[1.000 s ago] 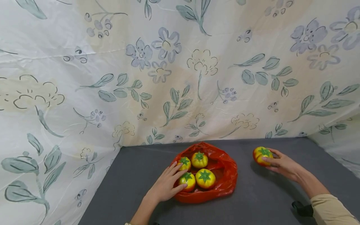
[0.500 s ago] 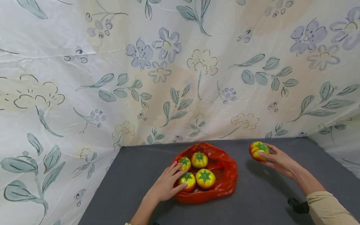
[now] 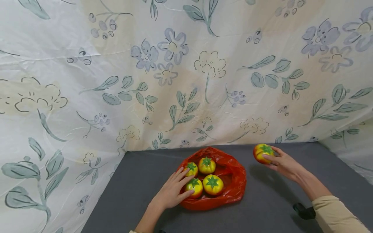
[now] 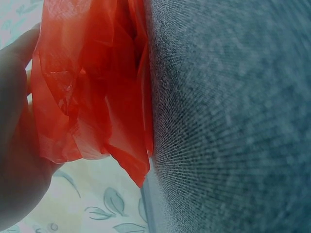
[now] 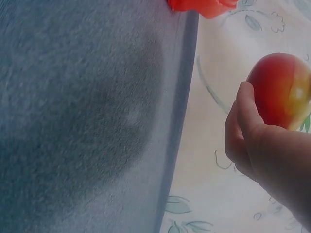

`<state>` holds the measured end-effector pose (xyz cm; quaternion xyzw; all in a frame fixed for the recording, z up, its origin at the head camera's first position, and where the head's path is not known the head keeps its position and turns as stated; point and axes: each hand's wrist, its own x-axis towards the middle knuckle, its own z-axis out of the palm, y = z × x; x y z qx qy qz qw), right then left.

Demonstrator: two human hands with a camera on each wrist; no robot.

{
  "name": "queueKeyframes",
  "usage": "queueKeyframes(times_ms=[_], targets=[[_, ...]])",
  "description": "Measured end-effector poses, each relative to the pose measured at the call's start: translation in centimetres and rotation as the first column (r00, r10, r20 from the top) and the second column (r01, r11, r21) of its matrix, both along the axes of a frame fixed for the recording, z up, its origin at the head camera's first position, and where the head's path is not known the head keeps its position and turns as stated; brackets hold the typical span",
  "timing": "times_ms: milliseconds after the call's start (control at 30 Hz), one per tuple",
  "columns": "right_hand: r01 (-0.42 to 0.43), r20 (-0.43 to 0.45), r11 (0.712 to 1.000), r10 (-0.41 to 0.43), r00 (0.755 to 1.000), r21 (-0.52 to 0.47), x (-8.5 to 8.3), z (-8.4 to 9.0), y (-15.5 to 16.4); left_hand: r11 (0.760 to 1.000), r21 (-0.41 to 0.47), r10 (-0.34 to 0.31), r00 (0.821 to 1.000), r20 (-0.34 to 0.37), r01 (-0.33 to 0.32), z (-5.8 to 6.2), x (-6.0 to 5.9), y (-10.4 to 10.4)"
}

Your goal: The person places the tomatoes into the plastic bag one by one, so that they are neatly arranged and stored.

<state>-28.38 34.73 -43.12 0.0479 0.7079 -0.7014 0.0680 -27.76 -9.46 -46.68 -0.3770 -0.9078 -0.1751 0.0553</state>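
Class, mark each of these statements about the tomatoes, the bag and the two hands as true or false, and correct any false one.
1. The right hand holds a tomato above the grey table. True.
2. The red bag holds two tomatoes. False: four tomatoes lie in it.
3. The left hand grips the left edge of the bag. True: its fingers rest by the two nearer left tomatoes, and the left wrist view shows red plastic in the hand.
4. The right hand's tomato is inside the bag. False: it is off to the right of the bag, clear of it.
5. A plain white wall stands behind the table. False: it is a flowered cloth.
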Motion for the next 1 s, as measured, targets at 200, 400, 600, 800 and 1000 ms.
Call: queueKeyframes(times_ms=[200, 400, 600, 800, 1000], targets=[[-0.002, 0.009, 1.000, 0.002, 1.000, -0.010, 0.0, 0.5, -1.0, 1.000, -0.004, 0.004, 1.000, 0.005, -0.004, 0.0, 0.0, 0.0], [-0.020, 0.000, 0.999, 0.020, 1.000, -0.030, -0.3, 0.8, -1.9, 1.000, -0.004, 0.005, 1.000, 0.007, -0.005, 0.0, 0.0, 0.0], [-0.058, -0.010, 0.997, 0.057, 0.998, -0.058, -0.4, 1.0, -3.2, 1.000, -0.005, 0.005, 1.000, 0.012, -0.005, 0.0, -0.1, 0.0], [-0.073, -0.007, 0.996, 0.073, 0.997, -0.055, -0.7, 1.0, -4.4, 1.000, -0.003, 0.002, 1.000, 0.016, -0.002, -0.1, -0.2, 0.0], [-0.101, -0.012, 0.991, 0.101, 0.995, -0.085, -0.9, 1.1, -5.3, 1.000, -0.005, -0.004, 1.000, 0.006, 0.004, -0.1, -0.3, -0.1]])
